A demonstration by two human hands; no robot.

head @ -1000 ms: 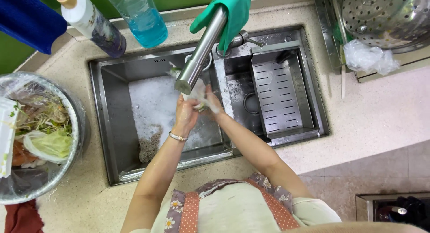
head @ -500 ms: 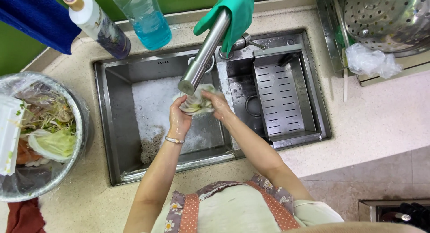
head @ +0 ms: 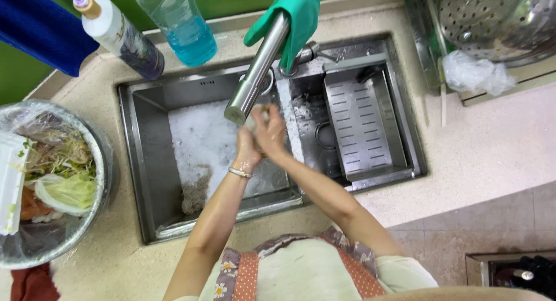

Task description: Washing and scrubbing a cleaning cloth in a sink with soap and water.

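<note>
Item: something small and pale is pressed between both hands just under the tap's mouth, over the left basin; what it is cannot be told, most of it being hidden.
Left hand: the left hand is curled up against the item from below, fingers closed around it, a bracelet seen at the wrist.
Right hand: the right hand is folded over the item from the right, fingers bent and wrapped on it, touching the left hand.
Tap: the steel tap is slanted out over the hands, with a green glove draped on its base.
Sink: white foam is spread across the left basin floor of the sink; a slotted rack is seated in the right basin.
Counter, back: a white bottle and a blue-liquid bottle are stood behind the sink, beside a blue cloth.
Counter, left: a lined bowl of vegetable scraps is set well apart from the hands.
Counter, right: a colander and a crumpled plastic bag are seen.
</note>
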